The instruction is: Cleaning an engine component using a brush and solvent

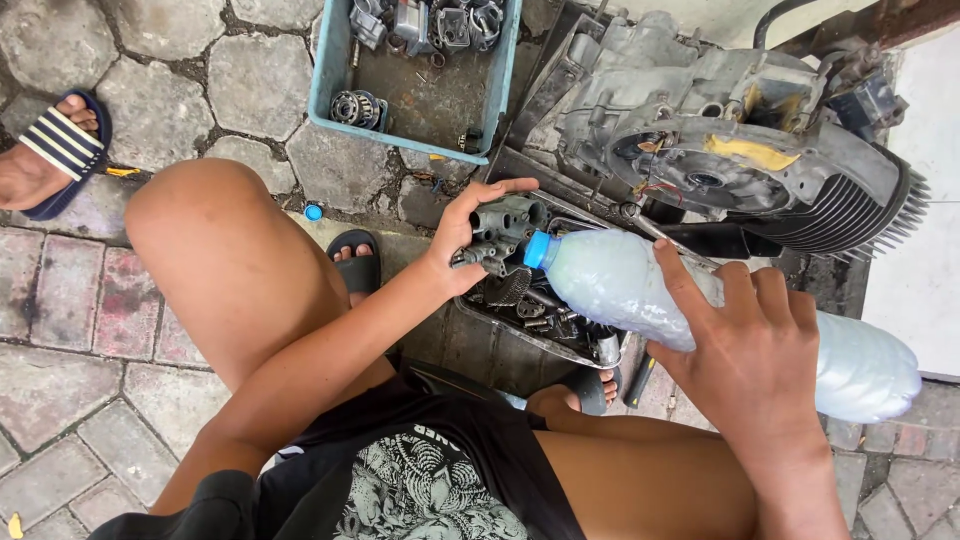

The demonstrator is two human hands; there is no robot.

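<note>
My left hand (462, 238) grips a grey metal carburettor-like part (502, 232) over a dark metal tray (520, 338) of small parts. My right hand (748, 352) holds a clear plastic bottle (620, 280) of cloudy liquid, tipped on its side. The bottle's blue neck (537, 250) points at the metal part and nearly touches it. My bare knees frame the tray.
A grey engine block (720, 150) with cooling fins lies at the upper right. A teal plastic bin (335, 70) with several metal parts stands at the top centre. A blue bottle cap (314, 212) lies on the paving. Another person's sandalled foot (55, 150) rests at far left.
</note>
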